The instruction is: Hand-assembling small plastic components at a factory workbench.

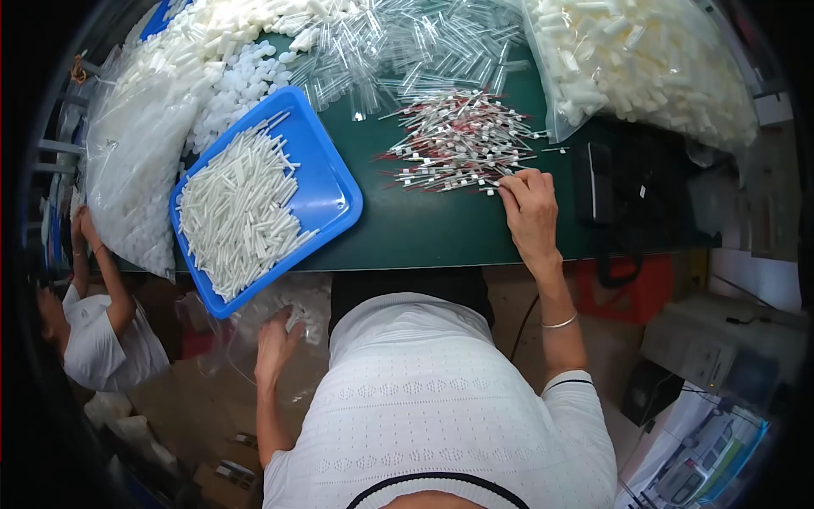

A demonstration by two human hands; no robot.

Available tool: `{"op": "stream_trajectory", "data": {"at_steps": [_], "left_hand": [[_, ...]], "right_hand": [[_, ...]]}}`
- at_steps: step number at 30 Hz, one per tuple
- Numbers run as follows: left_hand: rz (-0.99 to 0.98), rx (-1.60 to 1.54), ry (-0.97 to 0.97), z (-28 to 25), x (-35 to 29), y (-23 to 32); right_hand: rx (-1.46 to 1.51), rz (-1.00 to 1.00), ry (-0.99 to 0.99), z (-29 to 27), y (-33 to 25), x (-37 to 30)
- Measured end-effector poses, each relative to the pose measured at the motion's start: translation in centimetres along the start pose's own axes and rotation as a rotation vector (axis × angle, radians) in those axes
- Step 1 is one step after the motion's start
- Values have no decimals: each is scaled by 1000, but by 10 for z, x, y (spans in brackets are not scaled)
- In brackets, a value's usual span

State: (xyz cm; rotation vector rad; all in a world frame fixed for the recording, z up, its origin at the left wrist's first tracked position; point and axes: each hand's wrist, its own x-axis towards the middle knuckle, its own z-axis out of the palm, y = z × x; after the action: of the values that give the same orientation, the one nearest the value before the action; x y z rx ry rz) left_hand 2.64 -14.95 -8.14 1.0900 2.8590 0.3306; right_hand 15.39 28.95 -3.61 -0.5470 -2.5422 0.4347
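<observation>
My right hand (532,212) is at the near right edge of a pile of thin sticks (462,136) with small white tabs and red ends. Its thumb and fingers pinch one thin stick (495,183) there. Below the table edge, my left hand (275,343) is curled beside a clear plastic bag (246,327) with small white pieces (298,318) in it. What its fingers hold, if anything, I cannot make out. A blue tray (335,204) of short white rods (242,204) stands left of the stick pile, its near corner jutting over the table edge.
Clear tubes (407,42) lie across the back of the green table (407,229). Bags of white cylinders stand at the left (136,161) and right (644,68). A black box-shaped device (593,182) is right of my right hand. Another person (110,318) works at the far left.
</observation>
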Motion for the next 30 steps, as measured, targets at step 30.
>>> {"op": "stream_trajectory", "data": {"at_steps": [30], "left_hand": [[12, -187, 282, -55, 430, -35]], "right_hand": [[569, -75, -251, 19, -97, 26]]}}
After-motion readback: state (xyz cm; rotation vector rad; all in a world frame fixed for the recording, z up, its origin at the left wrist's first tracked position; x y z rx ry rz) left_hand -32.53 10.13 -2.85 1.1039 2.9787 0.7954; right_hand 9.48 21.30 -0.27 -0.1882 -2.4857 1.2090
